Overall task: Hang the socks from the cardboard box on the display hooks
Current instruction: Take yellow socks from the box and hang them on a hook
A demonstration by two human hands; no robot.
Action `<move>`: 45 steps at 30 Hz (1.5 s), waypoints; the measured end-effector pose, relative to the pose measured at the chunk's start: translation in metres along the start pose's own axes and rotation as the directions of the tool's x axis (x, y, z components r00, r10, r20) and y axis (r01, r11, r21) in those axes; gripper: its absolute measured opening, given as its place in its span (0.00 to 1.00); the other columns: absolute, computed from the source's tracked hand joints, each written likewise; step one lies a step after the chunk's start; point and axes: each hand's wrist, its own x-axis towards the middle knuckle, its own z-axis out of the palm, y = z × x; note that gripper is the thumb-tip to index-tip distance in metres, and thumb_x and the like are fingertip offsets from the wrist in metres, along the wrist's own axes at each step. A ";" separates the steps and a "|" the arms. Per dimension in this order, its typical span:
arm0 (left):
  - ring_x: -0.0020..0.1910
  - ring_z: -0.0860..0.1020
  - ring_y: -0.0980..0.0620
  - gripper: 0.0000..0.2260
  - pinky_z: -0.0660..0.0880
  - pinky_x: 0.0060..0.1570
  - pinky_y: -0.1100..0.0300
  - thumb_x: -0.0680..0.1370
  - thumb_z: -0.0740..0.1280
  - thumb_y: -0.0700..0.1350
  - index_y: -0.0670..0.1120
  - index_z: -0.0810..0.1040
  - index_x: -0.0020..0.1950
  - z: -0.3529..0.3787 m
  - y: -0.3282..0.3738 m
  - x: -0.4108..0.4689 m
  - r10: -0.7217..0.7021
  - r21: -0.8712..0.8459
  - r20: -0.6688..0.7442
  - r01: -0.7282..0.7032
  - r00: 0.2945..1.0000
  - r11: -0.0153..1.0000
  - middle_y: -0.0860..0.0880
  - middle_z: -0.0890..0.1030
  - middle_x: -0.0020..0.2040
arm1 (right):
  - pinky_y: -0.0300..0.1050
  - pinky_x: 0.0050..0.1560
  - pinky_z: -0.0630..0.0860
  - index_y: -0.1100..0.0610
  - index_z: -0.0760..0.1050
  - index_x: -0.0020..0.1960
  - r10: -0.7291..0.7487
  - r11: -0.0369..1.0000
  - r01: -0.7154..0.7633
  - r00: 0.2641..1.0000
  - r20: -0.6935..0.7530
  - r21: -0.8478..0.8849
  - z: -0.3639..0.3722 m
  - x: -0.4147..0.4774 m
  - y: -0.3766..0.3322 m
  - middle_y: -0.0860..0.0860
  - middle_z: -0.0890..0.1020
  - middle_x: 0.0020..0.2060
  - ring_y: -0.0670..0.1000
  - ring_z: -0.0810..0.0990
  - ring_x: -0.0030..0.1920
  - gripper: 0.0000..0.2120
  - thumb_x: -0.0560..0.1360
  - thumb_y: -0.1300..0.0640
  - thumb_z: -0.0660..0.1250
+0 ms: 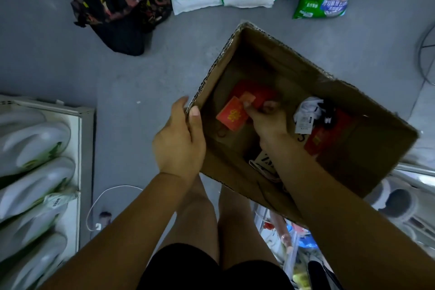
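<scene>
Grey floor, dim box, socks half-hidden

Open brown cardboard box, tilted, left hand gripping its near-left rim; inside, a red sock pack with gold print pinched by the right hand, a white-and-black tagged pair touching a second red pack at right.

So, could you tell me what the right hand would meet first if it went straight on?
The red sock pack: the right hand reaches down into the cardboard box and its fingertips seem to pinch that pack's edge. Beyond it probably lies the box floor, though depth is unclear.
</scene>
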 end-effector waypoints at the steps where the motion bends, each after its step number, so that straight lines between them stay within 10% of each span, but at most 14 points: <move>1: 0.38 0.80 0.49 0.24 0.77 0.38 0.57 0.84 0.52 0.58 0.45 0.70 0.73 -0.004 0.002 -0.002 -0.048 -0.063 0.037 0.050 0.998 0.997 0.50 0.81 0.43 | 0.42 0.49 0.79 0.61 0.69 0.62 0.017 0.999 -0.017 1.000 0.001 0.032 -0.011 -0.016 0.001 0.52 0.79 0.53 0.51 0.80 0.55 0.24 0.72 0.57 0.77; 5: 0.63 0.74 0.47 0.26 0.74 0.63 0.55 0.82 0.60 0.58 0.39 0.68 0.70 -0.034 0.016 -0.026 -0.037 -0.324 0.019 0.041 0.999 0.945 0.41 0.73 0.65 | 0.43 0.44 0.82 0.61 0.77 0.57 0.067 0.992 -0.075 0.995 0.078 0.103 -0.050 -0.079 0.002 0.51 0.85 0.45 0.52 0.85 0.50 0.17 0.73 0.55 0.76; 11: 0.43 0.81 0.64 0.22 0.76 0.39 0.72 0.77 0.68 0.62 0.46 0.73 0.58 -0.059 0.058 -0.079 -0.226 -0.411 0.396 0.392 0.890 0.823 0.53 0.80 0.47 | 0.57 0.57 0.81 0.62 0.80 0.59 0.160 0.956 -0.215 0.953 0.259 0.200 -0.068 -0.128 0.003 0.59 0.86 0.51 0.58 0.86 0.52 0.16 0.73 0.57 0.76; 18: 0.45 0.85 0.45 0.11 0.84 0.45 0.45 0.76 0.72 0.54 0.46 0.81 0.49 -0.045 0.041 -0.064 -0.398 -0.374 0.378 0.531 0.836 0.760 0.46 0.85 0.46 | 0.48 0.54 0.82 0.60 0.78 0.58 -0.021 0.976 0.076 0.964 0.263 -0.202 -0.084 -0.101 -0.011 0.56 0.84 0.53 0.56 0.84 0.53 0.16 0.77 0.49 0.71; 24: 0.41 0.86 0.48 0.11 0.84 0.45 0.43 0.74 0.71 0.59 0.53 0.79 0.41 -0.037 0.017 -0.055 -0.283 -0.302 0.355 0.396 0.891 0.867 0.49 0.86 0.42 | 0.40 0.51 0.75 0.56 0.77 0.64 0.024 0.540 0.310 0.924 0.383 -0.782 -0.119 -0.029 0.017 0.55 0.82 0.59 0.53 0.80 0.59 0.21 0.77 0.47 0.71; 33: 0.46 0.85 0.51 0.10 0.83 0.52 0.48 0.78 0.72 0.56 0.50 0.79 0.50 -0.035 0.012 -0.059 -0.268 -0.350 0.341 0.386 0.901 0.854 0.49 0.85 0.47 | 0.50 0.57 0.76 0.65 0.76 0.63 0.152 0.181 0.352 0.912 0.380 -0.918 -0.106 0.004 0.050 0.62 0.79 0.61 0.60 0.78 0.57 0.16 0.80 0.55 0.67; 42: 0.35 0.83 0.65 0.09 0.77 0.33 0.72 0.79 0.72 0.49 0.45 0.79 0.54 -0.061 0.034 -0.080 -0.246 -0.464 0.398 0.426 0.883 0.777 0.52 0.84 0.44 | 0.39 0.47 0.70 0.63 0.77 0.59 -0.237 0.522 0.431 0.902 0.360 -0.736 -0.126 -0.048 0.016 0.58 0.83 0.56 0.55 0.80 0.55 0.12 0.79 0.57 0.69; 45: 0.36 0.84 0.61 0.09 0.79 0.35 0.68 0.79 0.72 0.49 0.44 0.80 0.53 -0.080 0.048 -0.084 -0.238 -0.519 0.385 0.423 0.892 0.743 0.50 0.85 0.44 | 0.51 0.52 0.79 0.63 0.74 0.55 -0.404 0.586 0.467 0.877 0.261 -0.662 -0.141 -0.084 0.000 0.60 0.83 0.53 0.58 0.82 0.53 0.12 0.81 0.54 0.65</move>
